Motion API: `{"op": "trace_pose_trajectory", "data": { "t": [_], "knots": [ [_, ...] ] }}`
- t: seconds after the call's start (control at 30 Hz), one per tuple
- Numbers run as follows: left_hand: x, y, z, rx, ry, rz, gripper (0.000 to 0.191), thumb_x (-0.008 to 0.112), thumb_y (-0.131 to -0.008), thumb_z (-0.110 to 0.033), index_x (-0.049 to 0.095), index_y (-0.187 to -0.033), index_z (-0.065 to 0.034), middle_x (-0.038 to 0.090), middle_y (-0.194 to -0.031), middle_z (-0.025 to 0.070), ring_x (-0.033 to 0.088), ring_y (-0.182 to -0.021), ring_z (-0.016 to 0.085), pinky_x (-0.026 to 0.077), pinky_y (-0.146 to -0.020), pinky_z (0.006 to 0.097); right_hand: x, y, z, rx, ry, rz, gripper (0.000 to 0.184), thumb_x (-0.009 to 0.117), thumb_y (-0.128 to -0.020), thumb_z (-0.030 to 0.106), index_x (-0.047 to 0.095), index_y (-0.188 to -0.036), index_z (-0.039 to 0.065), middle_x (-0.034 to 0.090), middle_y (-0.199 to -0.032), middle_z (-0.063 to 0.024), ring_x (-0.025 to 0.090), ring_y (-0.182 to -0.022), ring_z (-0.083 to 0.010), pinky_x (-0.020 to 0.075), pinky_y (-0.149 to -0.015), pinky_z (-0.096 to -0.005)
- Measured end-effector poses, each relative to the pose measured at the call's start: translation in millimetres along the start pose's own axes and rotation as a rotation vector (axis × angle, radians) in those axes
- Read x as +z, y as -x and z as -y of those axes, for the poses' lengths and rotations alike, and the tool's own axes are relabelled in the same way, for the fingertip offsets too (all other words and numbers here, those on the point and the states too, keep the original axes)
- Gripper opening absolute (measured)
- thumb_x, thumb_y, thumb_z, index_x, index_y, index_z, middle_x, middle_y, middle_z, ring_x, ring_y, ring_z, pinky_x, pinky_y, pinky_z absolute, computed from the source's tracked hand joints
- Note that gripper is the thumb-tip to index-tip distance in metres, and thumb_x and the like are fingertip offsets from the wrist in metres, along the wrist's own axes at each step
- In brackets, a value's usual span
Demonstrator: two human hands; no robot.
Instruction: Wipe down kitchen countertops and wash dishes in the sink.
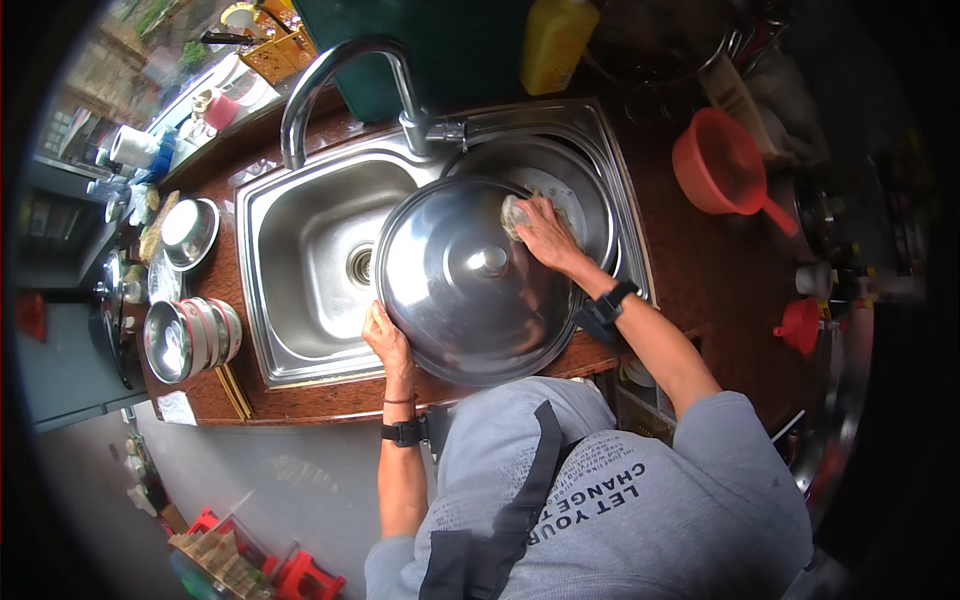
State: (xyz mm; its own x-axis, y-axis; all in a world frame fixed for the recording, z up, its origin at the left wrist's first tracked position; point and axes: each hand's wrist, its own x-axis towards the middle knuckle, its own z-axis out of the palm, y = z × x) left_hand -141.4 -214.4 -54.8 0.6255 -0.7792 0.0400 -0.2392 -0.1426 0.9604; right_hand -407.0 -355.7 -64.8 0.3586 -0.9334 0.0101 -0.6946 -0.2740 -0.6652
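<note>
A large domed metal lid [442,300], its knob upward, lies tilted over the right part of the double sink and the counter's front edge. My left hand [388,336] grips the lid's rim at its lower left. My right hand [546,231] presses a pale, crumpled cloth [514,217] on the lid's upper right surface. Behind the lid, a wide metal basin [487,154] sits in the right bowl, with whitish water or suds in it; its lower part is hidden by the lid. The left sink bowl [300,247] shows its drain.
The chrome faucet [341,51] arches over the left bowl. Stacked bowls [196,337], chopsticks [234,391] and a metal bowl [191,229] stand on the left counter. A yellow bottle [556,45] is behind the sink; a red plastic dipper [712,161] lies at right.
</note>
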Motion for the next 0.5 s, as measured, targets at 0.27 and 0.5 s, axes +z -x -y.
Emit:
{"op": "trace_pose_trajectory", "data": {
  "t": [0.27,0.5],
  "knots": [
    [4.4,4.5,-1.3,-0.027,0.061,0.024,0.034,0.04,-0.094,-0.024,0.048,-0.072,0.0012,0.045,-0.065,0.0002,0.037,-0.062,0.01,0.035,-0.056,0.0249,-1.0,92.3,51.7,0.083,0.134,-0.259,0.038,0.054,-0.076,0.018,0.045,-0.113,0.012,0.04,-0.115,-0.0145,0.038,-0.108,-0.035,0.0322,-0.089,-0.0471],
    [23.4,6.2,4.9,-0.043,0.154,-0.088,0.036,0.038,-0.095,-0.025,0.045,-0.071,0.0007,0.04,-0.062,0.0025,0.035,-0.061,0.012,0.035,-0.056,0.0287,16.4,124.1,121.4,-0.041,0.18,-0.092,0.042,0.053,-0.078,0.016,0.045,-0.119,0.014,0.031,-0.127,-0.017,0.026,-0.12,-0.0354,0.0242,-0.092,-0.0525]
  ]
}}
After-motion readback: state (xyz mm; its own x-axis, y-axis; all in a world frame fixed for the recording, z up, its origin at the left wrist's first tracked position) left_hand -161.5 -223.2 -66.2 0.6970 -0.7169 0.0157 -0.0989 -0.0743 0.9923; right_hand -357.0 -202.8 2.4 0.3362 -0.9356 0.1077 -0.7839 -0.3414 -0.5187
